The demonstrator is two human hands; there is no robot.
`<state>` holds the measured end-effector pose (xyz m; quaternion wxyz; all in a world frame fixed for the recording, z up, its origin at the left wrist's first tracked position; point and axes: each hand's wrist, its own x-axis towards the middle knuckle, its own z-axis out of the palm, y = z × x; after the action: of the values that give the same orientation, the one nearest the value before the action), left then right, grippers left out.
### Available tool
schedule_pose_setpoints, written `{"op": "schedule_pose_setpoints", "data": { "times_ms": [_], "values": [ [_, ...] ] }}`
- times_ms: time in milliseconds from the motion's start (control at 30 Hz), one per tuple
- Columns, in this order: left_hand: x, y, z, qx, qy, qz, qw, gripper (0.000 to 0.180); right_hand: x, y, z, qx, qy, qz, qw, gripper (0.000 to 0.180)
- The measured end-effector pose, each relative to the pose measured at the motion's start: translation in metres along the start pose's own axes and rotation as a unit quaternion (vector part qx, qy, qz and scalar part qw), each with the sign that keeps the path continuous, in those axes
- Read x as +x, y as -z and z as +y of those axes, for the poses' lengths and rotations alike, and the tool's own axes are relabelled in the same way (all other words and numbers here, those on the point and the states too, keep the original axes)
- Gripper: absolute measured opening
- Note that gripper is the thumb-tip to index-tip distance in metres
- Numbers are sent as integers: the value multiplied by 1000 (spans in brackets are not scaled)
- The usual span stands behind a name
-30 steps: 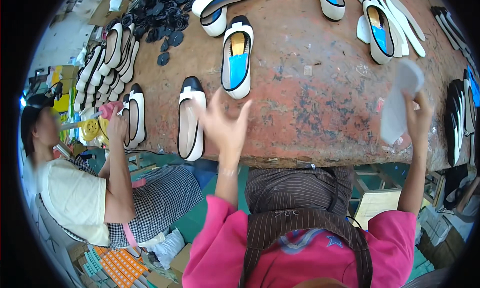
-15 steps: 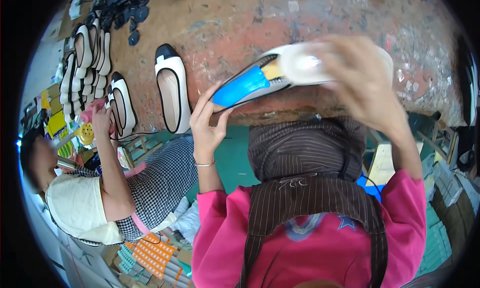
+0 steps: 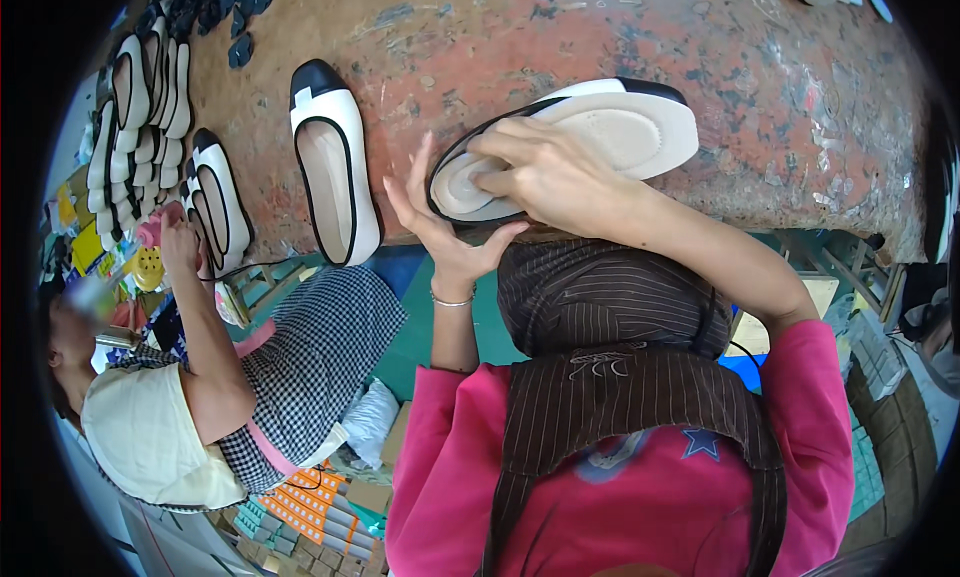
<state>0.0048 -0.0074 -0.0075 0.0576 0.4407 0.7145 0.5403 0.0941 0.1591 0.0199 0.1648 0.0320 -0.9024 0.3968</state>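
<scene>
At the near edge of the bench: I hold a white flat shoe (image 3: 590,142) with a black toe cap above the worn reddish worktable (image 3: 620,37), heel end towards me.
Right hand (image 3: 545,177): fingers curled over the shoe's rim, fingertips pressing the pale insole (image 3: 610,137) down at the heel.
Left hand (image 3: 445,232): open, fingers spread, cupped under the heel end; palm touching or just below it, I cannot tell which.
Shoe against my fingers: the heel sits between both hands, the toe sticks out to the right, unsupported.
Risk, slip: my left hand is not closed, so if the right eases off, the shoe could tip and drop off the table edge.
Risk, insole: uneven pressure could leave it crooked or creased inside the heel.
Nearby: another white shoe (image 3: 335,167) lies sole down to my left; further left, a row of finished shoes (image 3: 140,107) and a seated co-worker's hand (image 3: 180,242).
</scene>
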Motion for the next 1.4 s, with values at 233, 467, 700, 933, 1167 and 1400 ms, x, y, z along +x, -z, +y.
{"op": "schedule_pose_setpoints", "data": {
  "times_ms": [233, 467, 700, 933, 1167, 1400],
  "values": [
    [7, 2, -9, -52, -26, 5, 998, 110, 5, -11, 6, 6, 82, -80, 993, 47],
    [5, 9, -8, -4, 37, 1, 999, 26, -17, 15, -11, -244, -12, -127, 961, 37],
    [-3, -18, 24, -87, 90, 18, 992, 41, -18, 37, 0, -297, -142, -24, 944, 39],
    [-17, -76, 65, 34, 104, 6, 994, 88, 28, 97, -6, -132, -273, 159, 940, 35],
    [-26, -92, 37, 162, 51, 44, 984, 112, -37, 30, -42, -235, -192, 108, 947, 33],
    [-25, -92, 40, 165, 77, 37, 983, 119, 7, 23, 3, -375, -224, 36, 899, 42]
  ]
}}
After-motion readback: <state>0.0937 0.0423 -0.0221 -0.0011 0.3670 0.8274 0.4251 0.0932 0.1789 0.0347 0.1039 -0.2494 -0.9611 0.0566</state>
